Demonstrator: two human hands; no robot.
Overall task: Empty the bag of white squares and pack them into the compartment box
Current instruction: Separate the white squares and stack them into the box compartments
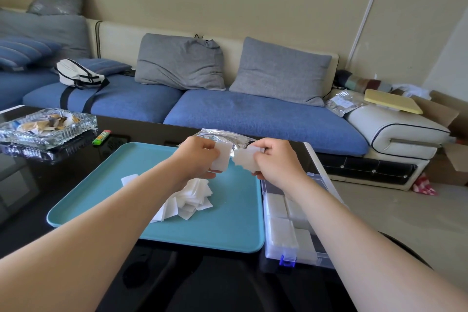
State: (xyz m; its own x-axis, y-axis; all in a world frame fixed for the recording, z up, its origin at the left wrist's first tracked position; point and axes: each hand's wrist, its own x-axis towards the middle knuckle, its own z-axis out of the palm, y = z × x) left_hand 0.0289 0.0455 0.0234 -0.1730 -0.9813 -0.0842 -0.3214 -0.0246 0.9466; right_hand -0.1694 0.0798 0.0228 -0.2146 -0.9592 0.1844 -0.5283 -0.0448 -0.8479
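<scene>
So we've got both hands up over the far end of the teal tray [228,230]. Our left hand [200,157] pinches a tidy little stack of white squares [221,157], and our right hand [276,159] grips a messier bunch [244,157], the two nearly touching.

What matters here is that the compartment box [274,252] sits just beside the tray's right edge, right of and nearer than both hands. Its long side runs away from us, straight under the right forearm. So the right hand is clearly the closer one for dropping a stack in.

The near compartments look full already. The far ones are mostly hidden by the arm, so we can't tell.

A loose pile [195,195] waits mid-tray, and the foil bag [222,137] lies on the counter [228,281] behind it.
</scene>
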